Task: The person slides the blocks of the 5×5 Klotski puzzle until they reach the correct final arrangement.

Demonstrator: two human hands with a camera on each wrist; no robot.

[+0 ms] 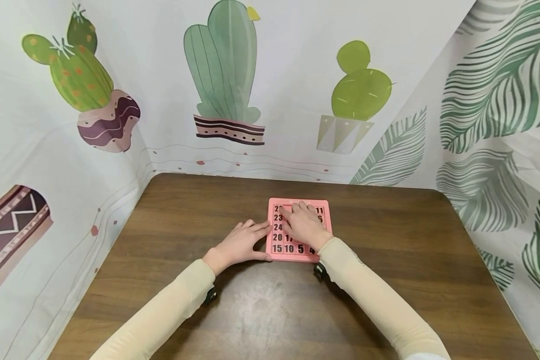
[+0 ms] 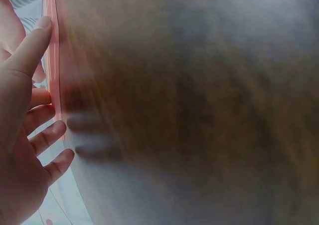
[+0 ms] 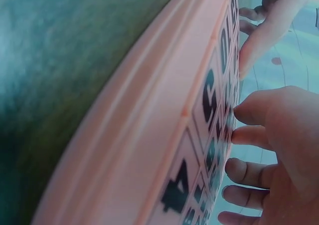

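A pink number sliding puzzle (image 1: 292, 257) lies flat on the table, its tiles printed with black numbers such as 15, 10 and 5. My left hand (image 1: 239, 245) touches the puzzle's left side, fingers extended along the edge and thumb at the near left corner. Over the upper middle of the board is my right hand (image 1: 305, 224), its fingertips down at the tiles and covering several numbers. In the right wrist view the right hand's fingers (image 3: 249, 172) reach toward the tile face. The left wrist view shows the left thumb (image 2: 32, 48) against the puzzle's pink side.
The brown wooden table (image 1: 198, 200) extends around the puzzle on all sides. Behind it hangs a white cloth backdrop (image 1: 292, 90) printed with cacti and leaves. A small black strap device (image 1: 320, 271) sits under the right wrist.
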